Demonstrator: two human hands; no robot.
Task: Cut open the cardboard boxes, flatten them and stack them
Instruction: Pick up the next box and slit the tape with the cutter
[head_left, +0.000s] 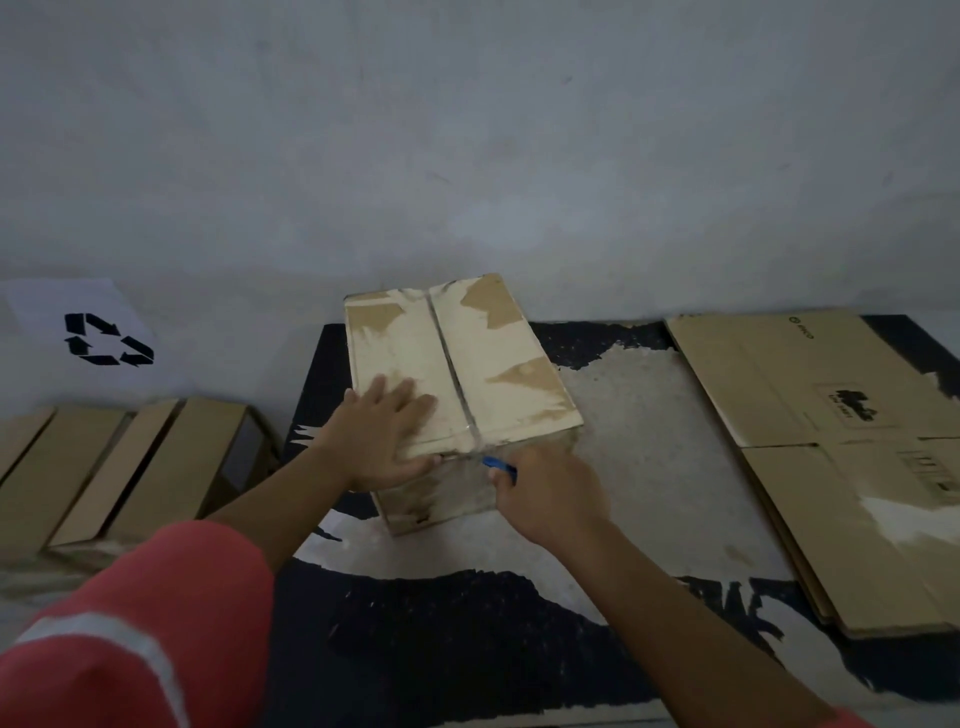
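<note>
Though worn, black mat (415, 649), grey wall (467, 130)

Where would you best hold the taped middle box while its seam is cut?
Press the top flap of the box left of the seam, from the near left, palm flat as the left hand does. The top is broad and level, and that side is clear of the blue cutter in the right hand.
</note>
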